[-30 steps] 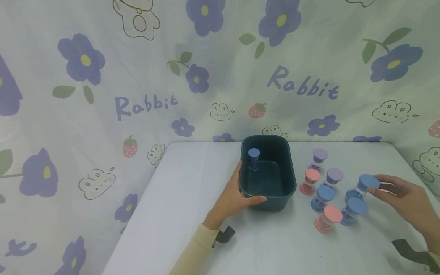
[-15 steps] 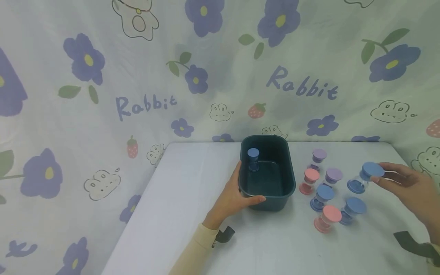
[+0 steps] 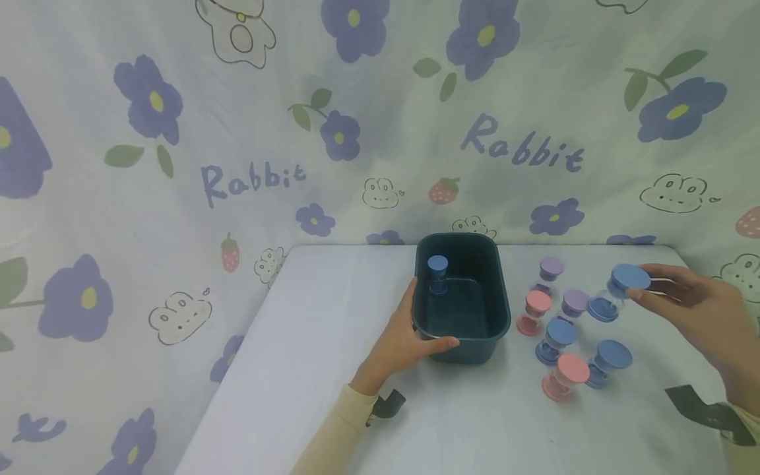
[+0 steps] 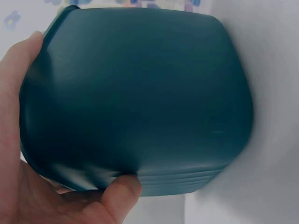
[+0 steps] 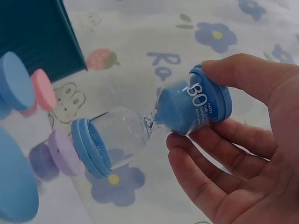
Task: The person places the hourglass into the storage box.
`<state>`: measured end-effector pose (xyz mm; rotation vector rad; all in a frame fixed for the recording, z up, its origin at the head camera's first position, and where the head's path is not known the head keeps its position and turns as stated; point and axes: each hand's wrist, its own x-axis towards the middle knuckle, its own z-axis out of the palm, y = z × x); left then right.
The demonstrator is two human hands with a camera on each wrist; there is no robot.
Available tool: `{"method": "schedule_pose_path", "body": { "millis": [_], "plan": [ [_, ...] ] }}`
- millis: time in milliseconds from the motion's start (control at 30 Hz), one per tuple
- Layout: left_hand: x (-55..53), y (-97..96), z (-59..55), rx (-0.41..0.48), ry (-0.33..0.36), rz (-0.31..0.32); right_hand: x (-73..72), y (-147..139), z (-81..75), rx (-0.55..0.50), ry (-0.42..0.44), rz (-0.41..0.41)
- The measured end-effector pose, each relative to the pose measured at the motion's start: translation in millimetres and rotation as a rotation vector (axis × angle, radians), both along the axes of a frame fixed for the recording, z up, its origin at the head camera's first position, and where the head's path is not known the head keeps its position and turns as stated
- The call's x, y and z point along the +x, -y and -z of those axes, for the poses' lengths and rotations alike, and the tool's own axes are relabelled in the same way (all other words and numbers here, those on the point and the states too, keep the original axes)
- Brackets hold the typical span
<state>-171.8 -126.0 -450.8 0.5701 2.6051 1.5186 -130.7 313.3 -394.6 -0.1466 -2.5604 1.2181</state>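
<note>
My left hand (image 3: 392, 346) holds a dark green plastic bin (image 3: 466, 351) at its near left corner, thumb along the front rim. In the left wrist view its fingers press the bin's outer wall (image 4: 140, 93). Inside the bin, a blue hourglass (image 3: 438, 264) stands near the left wall. My right hand (image 3: 703, 310) pinches another blue hourglass (image 3: 631, 277) by its top cap, tilted and raised above the table. Printed "30" shows on its glass bulb (image 5: 180, 109) in the right wrist view, with blue sand in the bulb near the hand.
Between bin and right hand stand several hourglasses: purple ones (image 3: 551, 267), pink ones (image 3: 572, 369) and blue ones (image 3: 613, 356), close together on the white table (image 3: 475, 422). A flower-patterned curtain (image 3: 404, 132) hangs behind the table.
My right hand has lifted the blue hourglass off the table and moved it up, then slightly left. The left hand and bin keep their place.
</note>
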Motion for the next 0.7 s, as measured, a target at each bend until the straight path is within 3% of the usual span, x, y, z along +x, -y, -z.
{"method": "schedule_pose_path", "body": {
  "millis": [100, 433, 700],
  "plan": [
    [0.0, -0.3, 0.0, 0.002, -0.008, 0.005, -1.2, 7, -5.4, -0.013, 0.017, 0.011],
    [0.5, -0.6, 3.3, 0.001, -0.007, -0.005, -5.7, 27, -19.3, -0.159, -0.147, -0.110],
    [1.7, -1.2, 2.6, -0.010, -0.009, -0.011, -10.0, 42, -25.9, -0.194, -0.148, -0.176]
  ]
}}
